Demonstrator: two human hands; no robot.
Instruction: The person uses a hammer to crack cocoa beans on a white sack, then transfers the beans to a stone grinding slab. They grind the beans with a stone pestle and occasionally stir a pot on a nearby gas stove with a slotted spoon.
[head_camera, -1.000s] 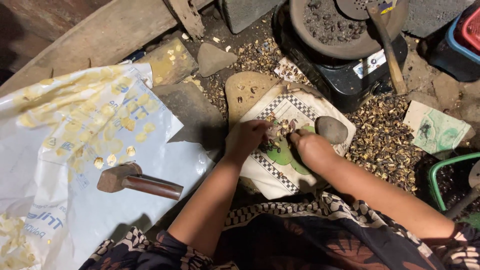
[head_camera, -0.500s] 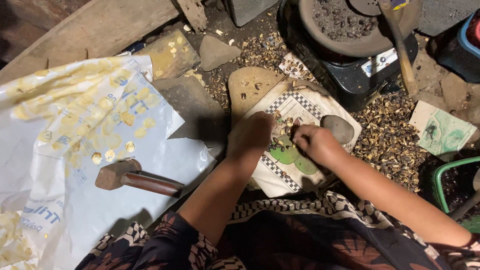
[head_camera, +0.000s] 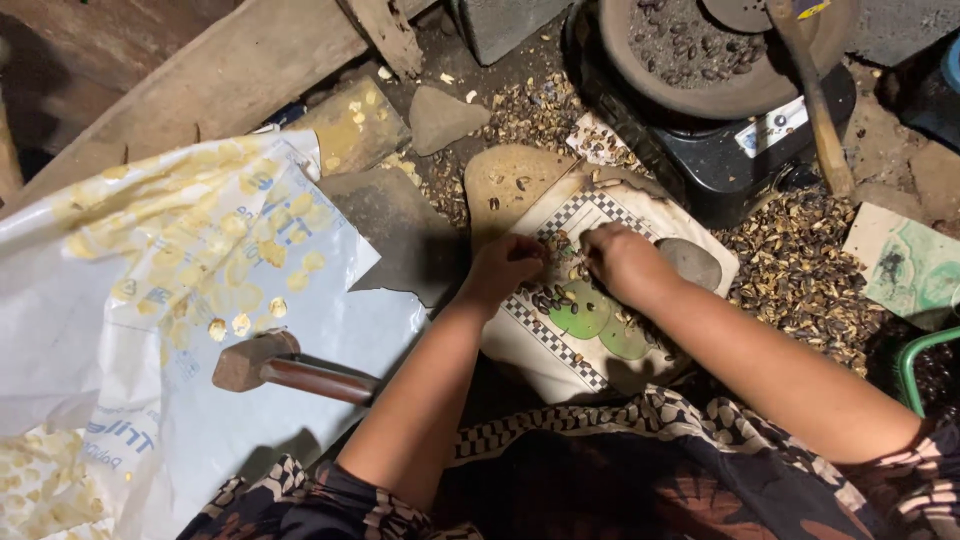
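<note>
I see both hands on white checkered-edge sheet (head_camera: 560, 350), centre floor. Left hand (head_camera: 508, 268) curled narrow over dark seeds (head_camera: 556, 296); can't tell if pinching any. Right hand (head_camera: 622, 262) closed loosely, fingertips at same seeds, beside grey stone (head_camera: 690, 262). Wooden mallet (head_camera: 290, 368) lies left on white plastic sheet (head_camera: 120, 330).

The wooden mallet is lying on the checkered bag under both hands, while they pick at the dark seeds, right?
Not quite. In the head view the wooden mallet lies on the white plastic sheet, apart from the hands. The left hand and right hand do pick at dark seeds on the checkered bag.
</note>
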